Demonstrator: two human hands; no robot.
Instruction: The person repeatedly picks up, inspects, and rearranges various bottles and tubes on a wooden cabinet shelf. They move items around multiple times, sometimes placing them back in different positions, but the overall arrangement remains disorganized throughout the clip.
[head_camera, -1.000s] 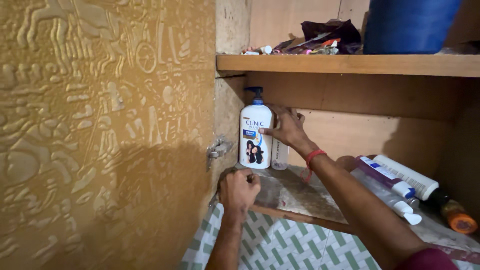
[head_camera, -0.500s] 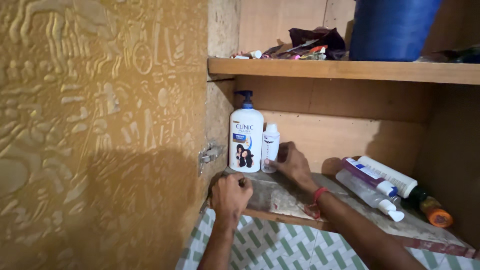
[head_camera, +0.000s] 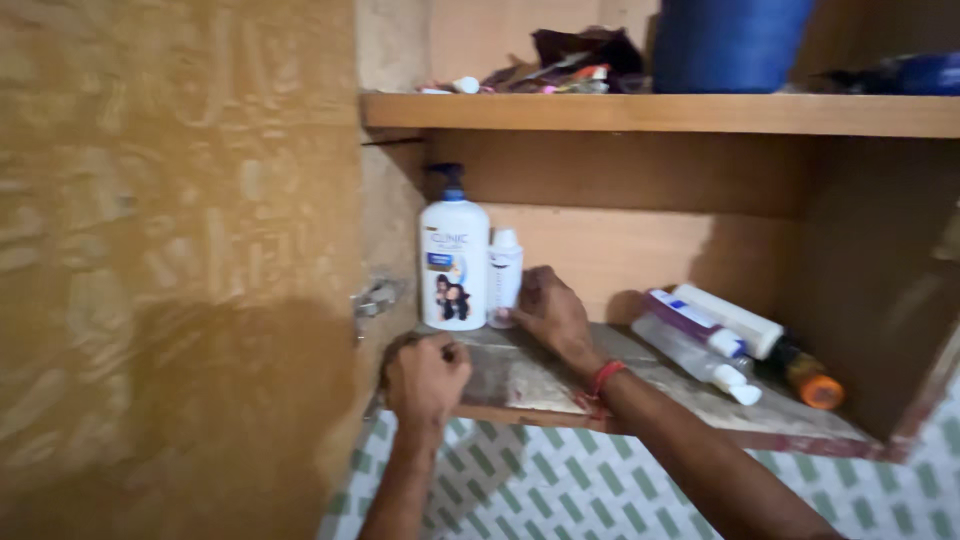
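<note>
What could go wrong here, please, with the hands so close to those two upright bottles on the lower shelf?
The right hand rests at the foot of the small white bottle; a nudge could tip it against the white pump bottle beside it. The bottles lying on their sides might roll toward the shelf's front edge. The left hand grips the stained shelf corner, which may be slippery.

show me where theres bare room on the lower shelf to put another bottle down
The widest bare patch of the stained lower wooden shelf lies in the middle, between the right hand and the lying bottles at the right. The back left corner is crowded: the white pump bottle and small white bottle stand together, with the left hand at the front edge.
</note>
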